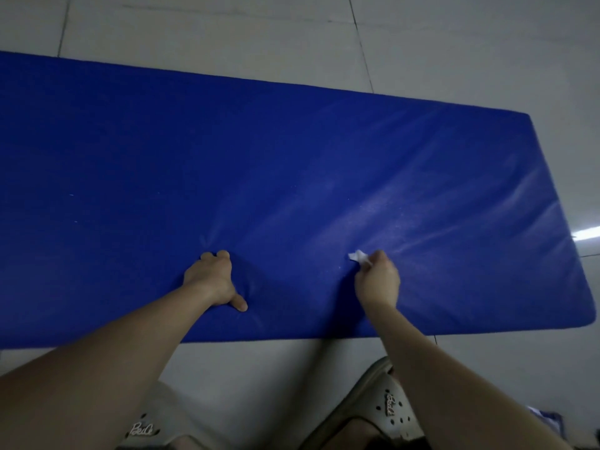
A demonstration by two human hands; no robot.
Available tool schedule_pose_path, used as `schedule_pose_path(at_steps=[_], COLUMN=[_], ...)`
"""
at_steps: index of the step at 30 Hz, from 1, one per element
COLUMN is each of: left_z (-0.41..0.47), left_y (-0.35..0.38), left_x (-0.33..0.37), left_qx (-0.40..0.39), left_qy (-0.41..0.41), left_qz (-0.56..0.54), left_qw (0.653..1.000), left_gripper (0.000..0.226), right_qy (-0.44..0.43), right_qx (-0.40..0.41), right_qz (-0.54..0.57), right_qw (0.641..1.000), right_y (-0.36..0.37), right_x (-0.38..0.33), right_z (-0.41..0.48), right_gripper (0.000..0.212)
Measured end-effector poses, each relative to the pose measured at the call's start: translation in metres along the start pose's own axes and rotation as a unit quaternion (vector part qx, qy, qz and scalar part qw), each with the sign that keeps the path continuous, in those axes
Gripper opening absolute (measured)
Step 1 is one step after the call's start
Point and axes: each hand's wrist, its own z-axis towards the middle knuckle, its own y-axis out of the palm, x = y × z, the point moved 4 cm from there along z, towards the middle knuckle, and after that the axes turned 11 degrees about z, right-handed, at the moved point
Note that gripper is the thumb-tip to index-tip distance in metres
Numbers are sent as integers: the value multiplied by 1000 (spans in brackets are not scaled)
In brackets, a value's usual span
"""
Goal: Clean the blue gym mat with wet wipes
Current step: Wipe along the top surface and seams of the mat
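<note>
The blue gym mat (292, 157) lies flat on the floor and fills most of the view. It runs from 9 o'clock to 3 o'clock, and its end with round corners is at 3 o'clock. The mat is a deep, bright blue. The half toward 9 o'clock looks dull and dark, with a few tiny pale specks. The half toward 3 o'clock has pale, shiny streaks across it. The mat is soft, and it dents and creases where the hands push on it.

A small, white, scrunched-up wet wipe (357, 256) touches the mat near its close edge, at about 5 o'clock from the mat's middle. The right hand (378, 280) has its fingers curled round the wipe and pinches it.

The left hand (212, 280) is at 9 o'clock from the wipe, well apart from it. It holds nothing and presses down on the mat, with the thumb stuck out to the side.

The floor (454, 43) is made of big pale tiles with thin dark lines between them. At 6 o'clock, two pale shoes with holes (380, 404) stand on the tiles beside the mat.
</note>
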Motion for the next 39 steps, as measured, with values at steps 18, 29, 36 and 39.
schedule_pose_path(at_steps=[18, 29, 36, 39], left_z=[-7, 4, 21, 27], left_y=[-5, -53, -81, -71], left_x=[0, -6, -7, -1], left_qx=[12, 27, 123, 94], left_qy=[12, 56, 30, 20], left_qz=[16, 91, 161, 171], left_qw=[1000, 994, 979, 981], left_gripper=[115, 47, 152, 165], right_qy=[-37, -42, -204, -249], right_qx=[-37, -6, -145, -179], right_qz=[-107, -70, -58, -72], right_qw=[993, 997, 967, 949], right_y=[-29, 16, 91, 92], right_x=[12, -38, -97, -98], right_z=[44, 29, -34, -29], right_gripper=[14, 18, 20, 12])
